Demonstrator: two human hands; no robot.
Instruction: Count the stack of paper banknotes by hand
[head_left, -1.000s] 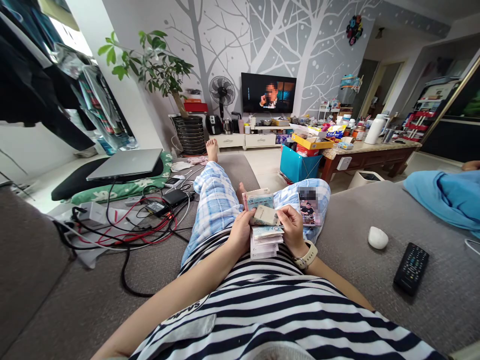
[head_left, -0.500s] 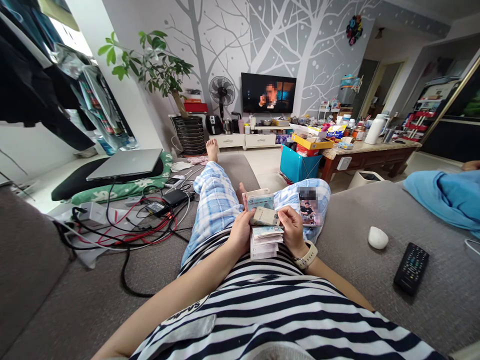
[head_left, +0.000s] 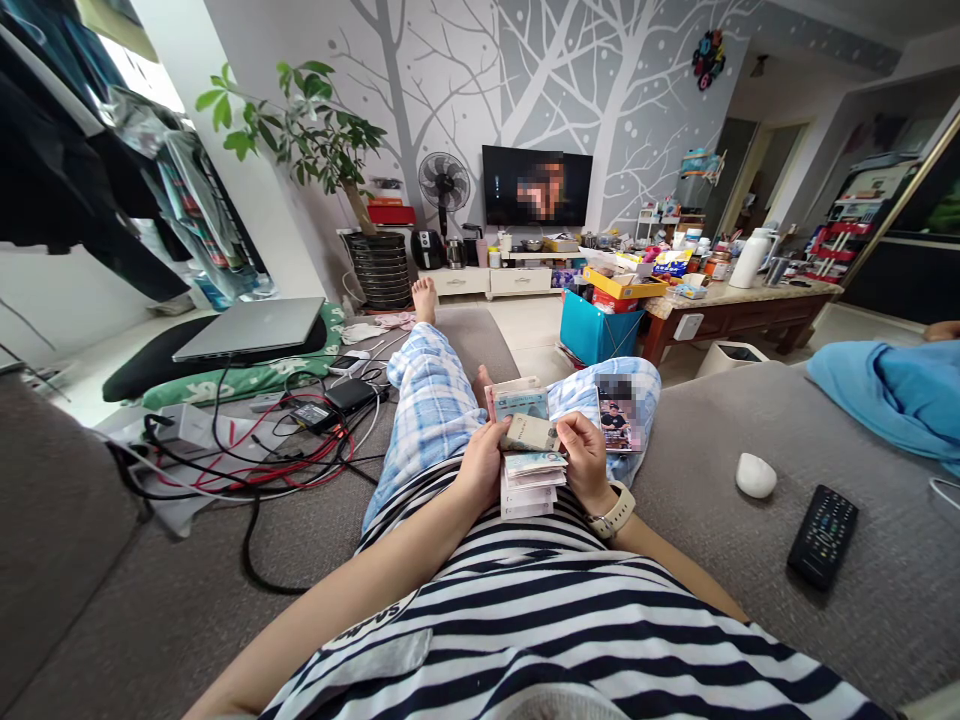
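Both hands (head_left: 480, 467) hold banknotes (head_left: 529, 434) as before; the television (head_left: 537, 188) shows another picture.

No wording can be read with certainty: the dark letters on the shirt (head_left: 525, 625) run along a pale curved edge and are cut off by a fold, with perhaps an "S" among them. The notes (head_left: 529, 434) bear printed characters and figures too small to make out. White lettering on the blue-and-yellow packet (head_left: 671, 266) and the pale key markings on the remote (head_left: 823, 537) are likewise too small to read.
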